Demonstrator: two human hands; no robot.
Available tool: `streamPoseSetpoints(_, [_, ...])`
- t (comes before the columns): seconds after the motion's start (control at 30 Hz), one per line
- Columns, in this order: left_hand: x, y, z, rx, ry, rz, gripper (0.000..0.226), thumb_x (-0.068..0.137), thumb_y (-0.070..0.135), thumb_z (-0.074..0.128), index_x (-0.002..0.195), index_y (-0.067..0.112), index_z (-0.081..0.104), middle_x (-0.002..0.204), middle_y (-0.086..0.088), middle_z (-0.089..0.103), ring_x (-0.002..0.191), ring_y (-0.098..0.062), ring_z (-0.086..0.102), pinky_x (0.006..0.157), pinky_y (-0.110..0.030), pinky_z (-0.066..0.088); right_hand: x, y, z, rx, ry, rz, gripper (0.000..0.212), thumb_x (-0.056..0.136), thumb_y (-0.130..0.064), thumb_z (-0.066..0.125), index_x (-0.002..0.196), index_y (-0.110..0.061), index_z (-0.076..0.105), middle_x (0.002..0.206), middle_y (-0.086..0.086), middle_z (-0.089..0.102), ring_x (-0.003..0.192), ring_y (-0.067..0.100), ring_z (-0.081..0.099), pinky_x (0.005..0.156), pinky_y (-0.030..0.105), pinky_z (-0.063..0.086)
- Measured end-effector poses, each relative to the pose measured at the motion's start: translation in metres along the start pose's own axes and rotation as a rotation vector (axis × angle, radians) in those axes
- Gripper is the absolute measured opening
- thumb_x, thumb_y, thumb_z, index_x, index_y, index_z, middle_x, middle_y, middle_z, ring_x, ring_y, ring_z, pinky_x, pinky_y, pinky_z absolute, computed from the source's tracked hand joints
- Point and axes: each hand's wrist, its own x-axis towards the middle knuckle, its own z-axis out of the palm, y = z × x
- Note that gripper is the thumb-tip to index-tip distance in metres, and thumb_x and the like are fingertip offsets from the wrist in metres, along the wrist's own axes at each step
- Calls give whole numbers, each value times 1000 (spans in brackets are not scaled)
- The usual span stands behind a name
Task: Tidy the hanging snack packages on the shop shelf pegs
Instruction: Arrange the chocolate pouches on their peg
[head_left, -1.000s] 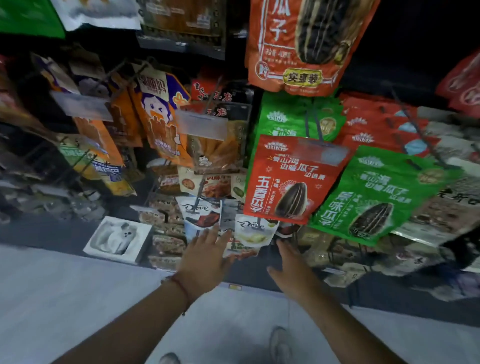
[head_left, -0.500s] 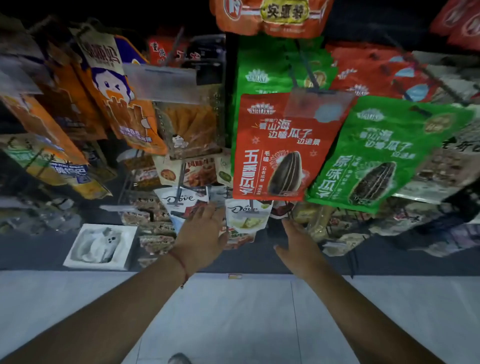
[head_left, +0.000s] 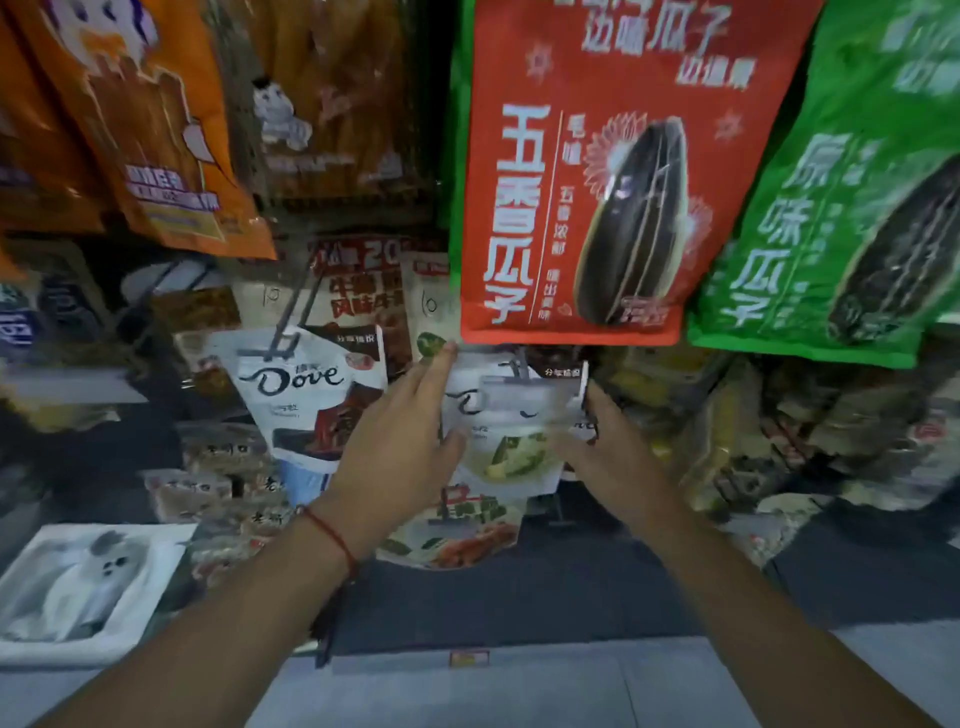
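Observation:
A white Dove package with a green picture (head_left: 511, 434) hangs on a peg low on the rack. My left hand (head_left: 397, 452) is at its left edge, thumb over the front and fingers reaching up behind the top corner. My right hand (head_left: 610, 449) is against its right edge with fingers curled on it, so the package sits between both hands. A second Dove package with a dark red picture (head_left: 306, 387) hangs on the neighbouring peg (head_left: 291, 322) to the left, touching my left hand's back.
A big red sunflower-seed bag (head_left: 587, 182) hangs just above the hands, with a green one (head_left: 841, 208) to its right and an orange bag (head_left: 156, 130) at upper left. More snack packs (head_left: 457, 530) hang below. A white box with a ghost toy (head_left: 78, 582) sits low left.
The view has closed in on the lower pegs. Both hands rose and moved inward from below the Dove packages to the two edges of the green-picture one.

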Motion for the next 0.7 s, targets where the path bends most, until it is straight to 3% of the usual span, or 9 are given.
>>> streamPoseSetpoints(0.07, [4, -12, 18, -36, 98, 58, 81, 95, 34, 55, 154, 33, 0, 148, -3, 39, 123, -24, 50, 92, -41, 50, 10, 9, 17, 194, 75, 5, 33, 89, -34, 65, 119, -44, 55, 105, -17, 67, 97, 10, 65, 88, 41, 54])
streamPoseSetpoints(0.13, [6, -23, 33, -29, 187, 99, 77, 95, 36, 54, 153, 35, 5, 143, -1, 46, 113, -22, 57, 83, -40, 53, 18, 16, 30, 290, 150, -49, 22, 91, -26, 65, 109, -37, 60, 95, -14, 70, 89, 8, 67, 78, 31, 56])
streamPoseSetpoints(0.2, [8, -30, 41, -29, 282, 144, 69, 95, 37, 54, 152, 34, 14, 135, 2, 53, 98, -17, 60, 72, -32, 51, 23, 22, 39, 361, 228, -137, 25, 91, -19, 65, 114, -29, 61, 96, -11, 71, 86, 5, 68, 68, 23, 54])
streamPoseSetpoints(0.27, [7, -34, 46, -16, 357, 181, 62, 96, 36, 54, 149, 32, 24, 105, 11, 58, 72, -5, 52, 57, -20, 38, 25, 28, 47, 410, 293, -230, 33, 89, -15, 66, 118, -28, 57, 101, -10, 71, 86, 2, 68, 69, 22, 54])
streamPoseSetpoints(0.33, [3, -34, 51, 15, 403, 195, 54, 96, 35, 54, 145, 31, 32, 78, 18, 40, 57, 0, 39, 48, -16, 25, 23, 33, 52, 444, 353, -286, 41, 89, -15, 67, 123, -29, 50, 104, -10, 70, 87, 0, 68, 69, 22, 55])
streamPoseSetpoints(0.43, [0, -31, 57, -104, 383, 147, 42, 95, 35, 56, 134, 33, 42, 101, 16, 52, 77, -3, 52, 61, -23, 42, 18, 36, 55, 479, 391, -303, 48, 88, -11, 67, 129, -23, 44, 105, -7, 71, 88, 5, 70, 75, 34, 58])
streamPoseSetpoints(0.5, [0, -24, 53, -334, 302, 39, 35, 92, 33, 61, 125, 33, 48, 115, 12, 57, 92, -8, 58, 75, -30, 52, 14, 32, 50, 486, 381, -286, 51, 88, -9, 68, 131, -21, 42, 103, -4, 73, 88, 9, 71, 77, 39, 59])
streamPoseSetpoints(0.63, [11, -10, 33, -715, 164, -136, 30, 89, 27, 67, 117, 27, 56, 92, 0, 68, 81, -15, 64, 62, -18, 48, 12, 19, 36, 473, 328, -257, 50, 86, -9, 70, 128, -22, 45, 99, -3, 74, 85, 16, 72, 76, 44, 59])
streamPoseSetpoints(0.7, [14, -9, 25, -741, 155, -132, 21, 88, 31, 69, 108, 28, 63, 90, -1, 69, 84, -16, 66, 71, -24, 49, 11, 13, 34, 509, 298, -240, 49, 86, -6, 70, 126, -22, 47, 92, -5, 75, 81, 18, 73, 74, 44, 60])
